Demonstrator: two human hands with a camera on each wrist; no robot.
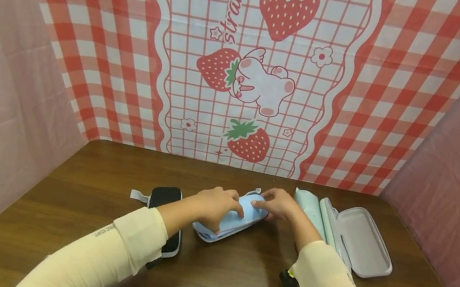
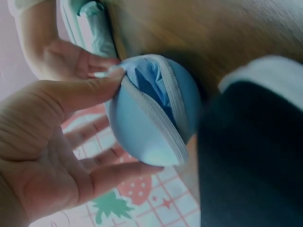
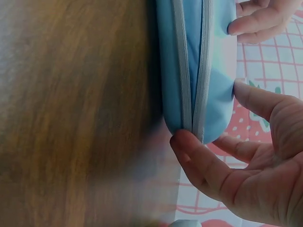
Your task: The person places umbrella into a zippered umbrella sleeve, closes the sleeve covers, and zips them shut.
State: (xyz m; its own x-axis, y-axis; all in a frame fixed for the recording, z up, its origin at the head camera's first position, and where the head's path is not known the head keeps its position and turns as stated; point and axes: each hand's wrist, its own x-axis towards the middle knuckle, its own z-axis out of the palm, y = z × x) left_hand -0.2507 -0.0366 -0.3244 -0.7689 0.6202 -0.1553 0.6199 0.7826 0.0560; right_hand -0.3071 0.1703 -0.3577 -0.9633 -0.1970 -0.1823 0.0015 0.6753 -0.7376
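Note:
A light blue zippered case (image 1: 247, 210) lies on the wooden table between my two hands. Its grey zipper (image 2: 163, 127) is partly undone, and folded blue fabric (image 2: 152, 81) shows through the gap. My left hand (image 1: 218, 208) holds the near end, thumb at the zipper edge and fingers spread along the side. At the far end my right hand (image 1: 281, 204) grips the case with thumb and fingers on either side of its rounded tip. In the right wrist view, a fingertip (image 3: 182, 138) rests right where the two zipper edges meet.
Left of the case lies a black case (image 1: 165, 196) with a white strap, partly behind my left arm. To the right are a mint-green pouch (image 1: 311, 208) and an opened grey case (image 1: 365, 244). A small black and yellow item (image 1: 289, 279) sits by my right sleeve. Checked cloth (image 1: 369, 111) hangs behind.

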